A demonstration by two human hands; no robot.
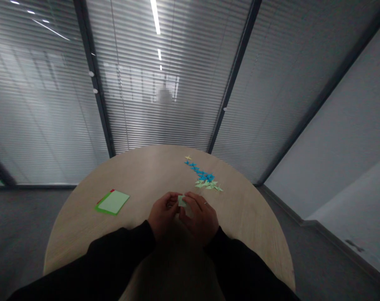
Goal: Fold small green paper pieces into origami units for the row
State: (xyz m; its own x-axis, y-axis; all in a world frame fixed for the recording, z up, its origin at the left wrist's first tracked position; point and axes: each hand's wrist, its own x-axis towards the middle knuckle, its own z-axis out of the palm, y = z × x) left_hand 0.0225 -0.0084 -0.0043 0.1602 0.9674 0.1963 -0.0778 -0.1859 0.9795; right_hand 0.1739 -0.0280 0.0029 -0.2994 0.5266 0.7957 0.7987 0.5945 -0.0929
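Note:
A small pale green piece of folded paper (181, 201) is pinched between my two hands, just above the near middle of the table. My left hand (163, 214) grips its left side with fingers curled. On the other side, my right hand (200, 217), which wears a ring, closes its thumb and fingers on the same paper. Parts of the paper are hidden behind the fingertips. Beyond my right hand lie several pale green folded paper pieces (208, 184). Behind them runs a trail of blue folded paper pieces (200, 172), with one yellow folded piece (188, 157) at its far end.
To the left, a stack of paper sheets (113, 202) lies on the round wooden table (146, 167), pale green on top with bright green and red edges showing. Past the table's far edge stand glass panels with blinds (177, 125). A white wall (340, 167) rises at right.

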